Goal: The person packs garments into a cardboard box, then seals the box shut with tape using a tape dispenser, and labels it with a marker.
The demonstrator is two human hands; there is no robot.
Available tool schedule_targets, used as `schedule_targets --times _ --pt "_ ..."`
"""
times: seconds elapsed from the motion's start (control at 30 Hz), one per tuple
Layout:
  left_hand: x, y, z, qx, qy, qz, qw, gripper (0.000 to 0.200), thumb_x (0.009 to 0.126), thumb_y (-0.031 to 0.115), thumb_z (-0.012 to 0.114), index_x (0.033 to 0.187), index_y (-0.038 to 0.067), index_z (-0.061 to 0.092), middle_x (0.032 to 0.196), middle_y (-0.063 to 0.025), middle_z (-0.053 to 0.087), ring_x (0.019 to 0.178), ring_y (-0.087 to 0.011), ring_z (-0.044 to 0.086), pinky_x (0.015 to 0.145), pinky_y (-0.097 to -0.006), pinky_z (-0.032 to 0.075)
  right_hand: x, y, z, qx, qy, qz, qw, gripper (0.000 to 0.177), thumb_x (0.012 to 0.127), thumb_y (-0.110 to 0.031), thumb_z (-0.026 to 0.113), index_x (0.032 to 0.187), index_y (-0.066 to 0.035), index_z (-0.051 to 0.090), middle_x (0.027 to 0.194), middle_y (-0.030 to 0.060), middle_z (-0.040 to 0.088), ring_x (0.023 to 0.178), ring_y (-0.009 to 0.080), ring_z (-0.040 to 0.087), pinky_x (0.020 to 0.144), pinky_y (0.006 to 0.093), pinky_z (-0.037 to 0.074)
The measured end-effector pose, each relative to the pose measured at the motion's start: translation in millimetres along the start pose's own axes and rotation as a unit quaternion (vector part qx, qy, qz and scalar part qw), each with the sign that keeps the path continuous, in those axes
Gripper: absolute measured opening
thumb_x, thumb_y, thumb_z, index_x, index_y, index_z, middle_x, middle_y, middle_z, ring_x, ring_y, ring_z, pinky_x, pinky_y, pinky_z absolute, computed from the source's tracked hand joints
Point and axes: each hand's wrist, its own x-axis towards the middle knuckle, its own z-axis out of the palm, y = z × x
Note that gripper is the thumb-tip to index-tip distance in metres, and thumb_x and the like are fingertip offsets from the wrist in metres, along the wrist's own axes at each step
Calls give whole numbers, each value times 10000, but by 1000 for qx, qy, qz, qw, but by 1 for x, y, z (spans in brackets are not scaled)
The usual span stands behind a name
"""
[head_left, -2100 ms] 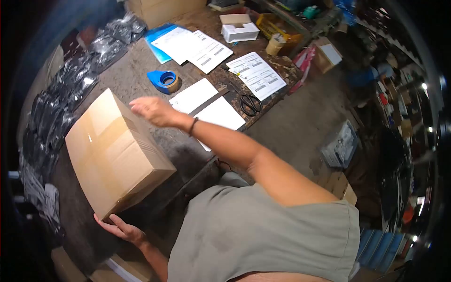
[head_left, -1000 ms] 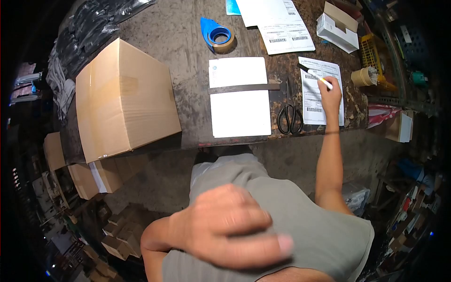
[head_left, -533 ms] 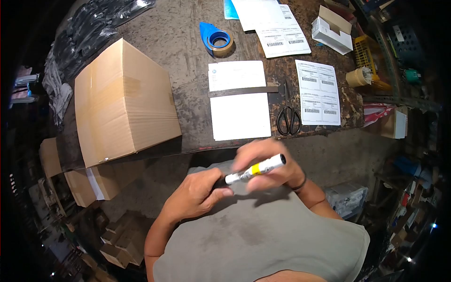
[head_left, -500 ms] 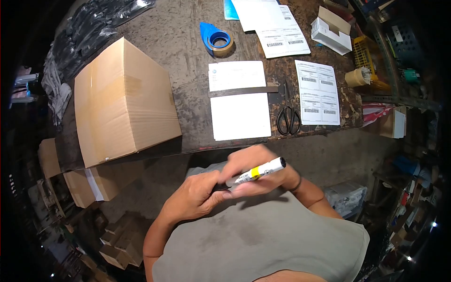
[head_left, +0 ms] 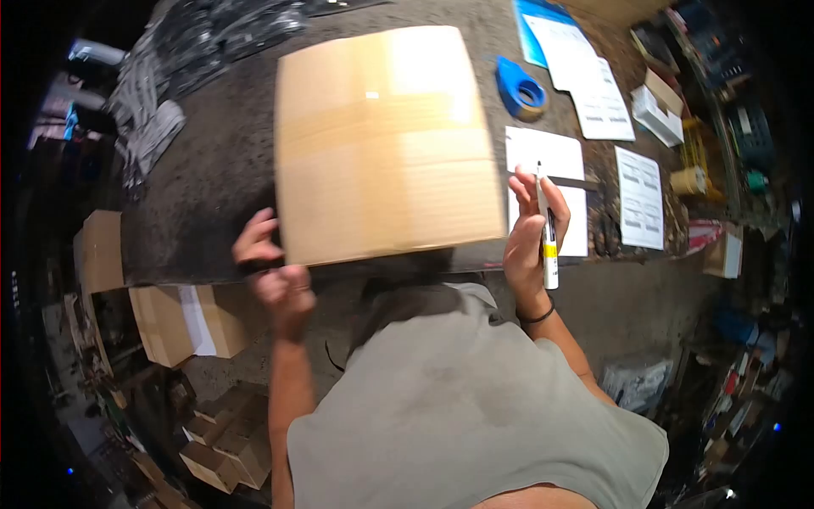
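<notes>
A large taped cardboard box [head_left: 386,153] stands near the table's front edge. At its lower left corner is my left hand [head_left: 275,267], blurred, with its fingers curled around a small dark thing that I cannot make out. My right hand [head_left: 534,229], right of the box, holds a white marker [head_left: 550,254] with a yellow band, its bare dark tip pointing up. Behind that hand lie white sheets [head_left: 543,153] under a dark flat bar [head_left: 583,181].
A blue tape dispenser [head_left: 519,89] lies behind the sheets. Printed label sheets [head_left: 641,199], a small open white box [head_left: 658,110] and a yellow basket [head_left: 697,153] are at the right. Black plastic [head_left: 229,42] and a grey cloth [head_left: 148,127] lie at the back left.
My hands have moved apart, and the marker now points tip up in my right hand. The box has turned and sits between my hands. The view has shifted left.
</notes>
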Motion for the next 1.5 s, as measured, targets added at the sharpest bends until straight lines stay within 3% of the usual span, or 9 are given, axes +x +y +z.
schedule_targets --times 0.2,0.4,0.63,1.0,1.1,1.17,1.23,1.33,1.5 --pt "64 -41 44 -156 -5 104 982 271 963 318 446 954 61 362 1096 -178 484 1144 -324 489 1003 -482 369 57 -14 53 18 97 80 992 475 1019 -412 346 1315 -43 302 1173 203 579 1146 265 536 1003 402 394" --pt "172 -60 77 -350 16 -95 932 224 1026 192 391 992 11 519 1040 -98 590 1051 -190 544 973 -356 402 158 21 78 -104 102 -47 988 519 1001 -438 390 1312 -27 322 1099 166 614 1053 221 585 932 330 444" --pt "212 -97 96 -312 11 -86 946 262 1023 261 416 1007 29 537 1022 -82 612 1001 -160 549 945 -334 411 198 25 109 -83 148 -57 984 288 997 -149 465 1242 1 483 1038 128 624 955 157 607 881 307 464" --pt "229 -136 104 -373 6 -108 922 279 963 372 539 914 99 507 1022 -79 620 989 -171 551 925 -351 418 214 50 111 -13 129 -46 991 306 1024 -147 390 1290 1 413 1143 181 578 1055 221 602 980 334 453" --pt "237 -140 93 -252 -38 -104 962 556 1003 463 355 1093 -16 622 1096 -118 637 1003 -207 596 930 -363 449 211 62 113 -230 68 -187 953 268 1002 -61 380 1236 1 494 1166 127 574 1117 180 543 986 342 416" --pt "244 -148 89 -247 -60 -112 961 550 1013 370 260 1136 -40 605 1150 -149 630 1032 -239 605 940 -378 467 220 47 125 -116 110 -225 961 273 932 -69 531 1197 -3 532 1027 125 616 936 189 608 848 307 463" --pt "249 -147 87 -292 -44 -128 947 490 1001 327 310 1111 -55 596 1183 -183 597 1096 -258 565 983 -395 433 221 34 133 -150 156 -231 949 398 785 80 586 1162 -47 566 1042 152 618 898 236 645 754 341 520" --pt "251 -149 83 -302 -42 -143 942 509 1019 318 248 1159 -55 564 1236 -178 575 1107 -267 568 979 -391 447 226 41 134 -145 176 -217 949 267 902 -35 563 1167 -9 544 974 126 618 862 180 628 763 291 501" --pt "255 -128 76 -191 -63 -126 972 503 1030 332 257 1161 -38 572 1153 -130 614 1034 -203 584 944 -335 439 227 45 134 -123 183 -230 948 336 844 -20 637 1168 -48 556 951 126 607 853 231 623 757 327 504"
